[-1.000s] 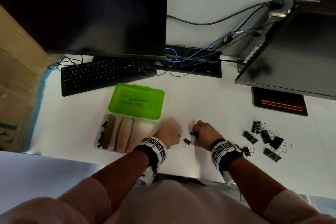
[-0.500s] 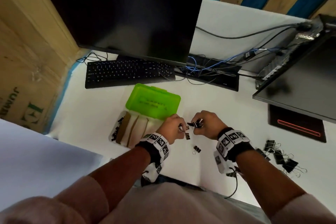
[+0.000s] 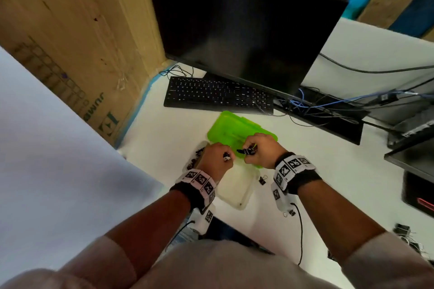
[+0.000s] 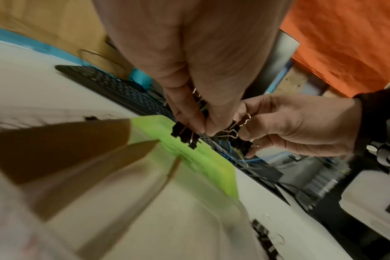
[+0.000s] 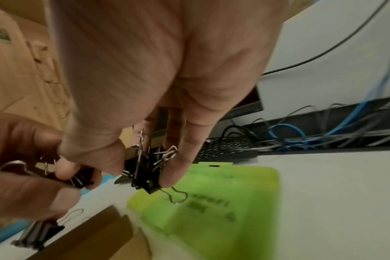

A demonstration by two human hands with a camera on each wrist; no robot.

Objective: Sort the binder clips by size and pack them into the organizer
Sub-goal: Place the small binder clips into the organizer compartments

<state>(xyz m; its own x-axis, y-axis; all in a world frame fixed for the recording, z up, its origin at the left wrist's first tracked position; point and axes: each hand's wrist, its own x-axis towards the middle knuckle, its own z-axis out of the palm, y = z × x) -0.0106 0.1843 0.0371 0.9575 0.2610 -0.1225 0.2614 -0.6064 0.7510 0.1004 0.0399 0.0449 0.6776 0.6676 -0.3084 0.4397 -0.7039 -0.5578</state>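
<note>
Both hands hang above the open organizer point(image 3: 237, 191), the left hand point(image 3: 217, 158) pinching small clips point(image 4: 185, 134), the right hand point(image 3: 259, 151) pinching more point(image 5: 145, 173). Some clips already fill the far-left compartment; a pile point(image 3: 405, 232) waits on the counter point(image 3: 317, 171) at near right.

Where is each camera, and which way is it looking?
Head: on the head, looking down at the desk; both forearms and hands show.
Left wrist: along the left hand toward the green lid; the right hand shows too.
Right wrist: along the right hand toward the lid.
Shared: all three show the lid and clips pinched in the fingers.
</note>
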